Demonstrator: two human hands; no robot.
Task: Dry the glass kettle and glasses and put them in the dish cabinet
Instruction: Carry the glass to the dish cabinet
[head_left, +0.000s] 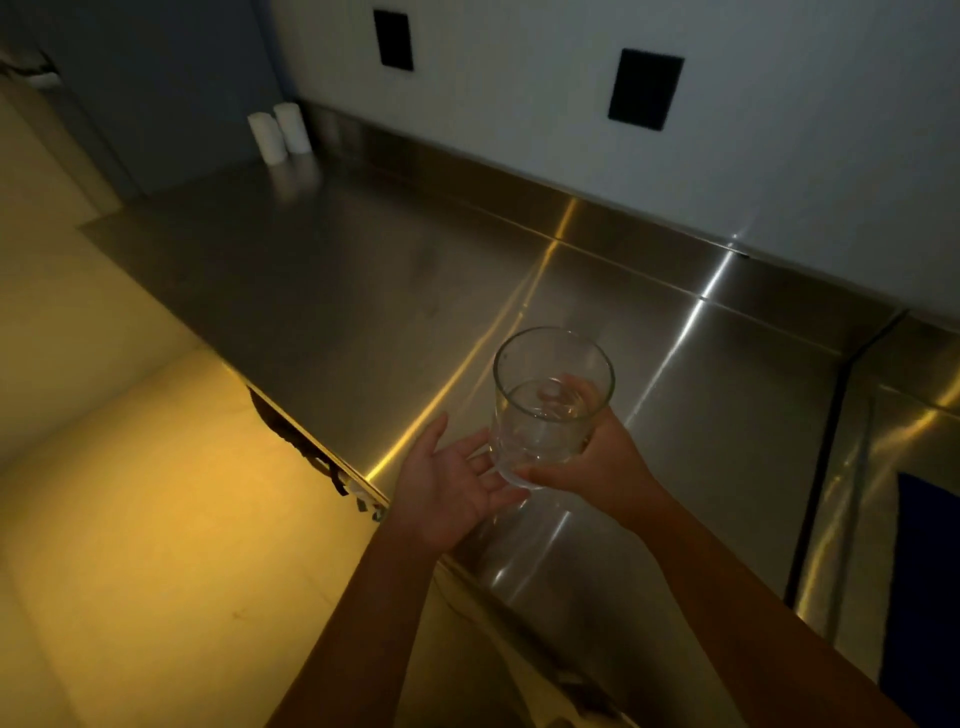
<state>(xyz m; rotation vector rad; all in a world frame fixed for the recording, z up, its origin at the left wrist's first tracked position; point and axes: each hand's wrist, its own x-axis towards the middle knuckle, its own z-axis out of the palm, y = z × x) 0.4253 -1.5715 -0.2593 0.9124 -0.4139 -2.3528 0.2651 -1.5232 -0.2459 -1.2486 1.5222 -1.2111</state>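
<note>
Steel worktop (363, 291) fills my view. Above its near edge the right hand (597, 462) wraps 1 upright glass (545, 415). The left hand (447, 483) waits beside it, fingers (480, 451) loose and straight at its base. I judge the glass light, rigid, slick and breakable, so I would grip the wall low, never the rim.

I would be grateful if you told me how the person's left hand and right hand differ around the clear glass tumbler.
The right hand has a grip round the clear glass tumbler; the left hand holds nothing. The right hand's fingers curl round it; the left hand's lie straight, palm up. Both hover above the stainless steel counter.
</note>
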